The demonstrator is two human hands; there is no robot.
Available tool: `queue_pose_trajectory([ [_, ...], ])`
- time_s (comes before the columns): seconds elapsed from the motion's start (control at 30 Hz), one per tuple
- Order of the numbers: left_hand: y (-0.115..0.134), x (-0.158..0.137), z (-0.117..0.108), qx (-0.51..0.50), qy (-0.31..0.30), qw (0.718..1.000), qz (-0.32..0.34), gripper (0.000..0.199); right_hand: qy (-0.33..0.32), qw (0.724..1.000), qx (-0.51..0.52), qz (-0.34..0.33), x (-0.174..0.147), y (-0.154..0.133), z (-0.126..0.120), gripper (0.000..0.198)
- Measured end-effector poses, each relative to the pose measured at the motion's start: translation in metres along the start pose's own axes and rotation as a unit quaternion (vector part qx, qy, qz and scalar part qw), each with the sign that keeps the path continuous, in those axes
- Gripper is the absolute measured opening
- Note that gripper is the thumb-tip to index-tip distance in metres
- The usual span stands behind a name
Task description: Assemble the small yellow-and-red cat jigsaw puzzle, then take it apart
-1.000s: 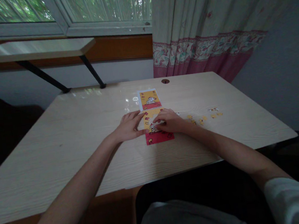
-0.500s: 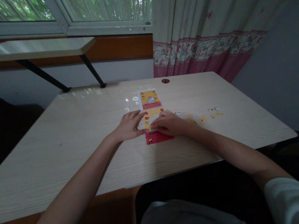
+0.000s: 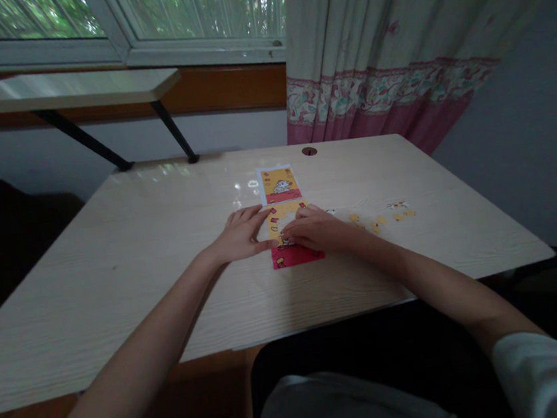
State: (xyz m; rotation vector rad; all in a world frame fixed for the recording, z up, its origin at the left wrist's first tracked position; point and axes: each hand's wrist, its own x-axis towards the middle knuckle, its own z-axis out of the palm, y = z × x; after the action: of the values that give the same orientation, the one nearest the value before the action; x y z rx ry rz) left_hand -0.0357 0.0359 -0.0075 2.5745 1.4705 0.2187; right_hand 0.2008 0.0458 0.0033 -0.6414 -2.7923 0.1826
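Red and yellow card makes up the partly filled jigsaw [image 3: 294, 256], which is laid flat on the counter [image 3: 109, 221] in front of the person, with a pale gap [image 3: 287, 220] left in its middle. Its left edge is steadied by the left hand [image 3: 241, 235], whose thumb and fingers are spread apart, with nothing seen to be pinched between them. The fingertips of the right hand [image 3: 315, 227] are brought together and lowered onto the middle of the jigsaw; whether a piece is gripped there cannot be told, since the spot is covered by the hand itself.

Should the right fingers be pressed down off-centre, neighbouring pieces could be lifted or forced out of line. If the left hand were eased away, the whole sheet might be slid sideways by the push, as only that one edge is seen to be braced. The picture card [image 3: 277, 177] lies just beyond, its near edge all but touching the jigsaw, so it could be nudged askew by any forward shove. Loose yellow pieces [image 3: 376, 227] are scattered close past the right wrist, and could be scattered further or dragged along by a careless sweep of the forearm.
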Motion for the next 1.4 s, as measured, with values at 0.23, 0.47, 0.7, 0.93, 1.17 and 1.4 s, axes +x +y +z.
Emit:
queue_pose_trajectory([
  [0.23, 0.0, 0.0, 0.0, -0.009, 0.002, 1.0, -0.001, 0.085, 0.047, 0.997, 0.063, 0.026, -0.008, 0.02, -0.002, 0.025],
  [0.47, 0.0, 0.0, 0.001, -0.015, 0.016, 1.0, 0.0, 0.078, 0.034, 0.997, 0.036, 0.055, -0.016, 0.033, -0.01, 0.023],
  [0.7, 0.003, 0.002, 0.005, -0.009, 0.048, 0.999, -0.024, 0.071, 0.055, 0.995, 0.032, 0.07, -0.008, 0.022, 0.002, 0.019],
  [0.93, 0.008, 0.002, 0.003, -0.003, 0.05, 0.998, -0.045, 0.066, 0.065, 0.989, 0.029, 0.129, 0.005, -0.001, 0.012, 0.024],
  [1.17, 0.009, 0.004, 0.003, -0.017, 0.044, 0.997, -0.061, 0.064, 0.036, 0.983, 0.068, 0.166, 0.013, -0.004, 0.012, 0.021],
  [1.4, 0.007, 0.005, 0.005, -0.021, 0.048, 0.997, -0.06, 0.065, 0.038, 0.981, 0.09, 0.166, 0.014, 0.001, 0.017, 0.021],
])
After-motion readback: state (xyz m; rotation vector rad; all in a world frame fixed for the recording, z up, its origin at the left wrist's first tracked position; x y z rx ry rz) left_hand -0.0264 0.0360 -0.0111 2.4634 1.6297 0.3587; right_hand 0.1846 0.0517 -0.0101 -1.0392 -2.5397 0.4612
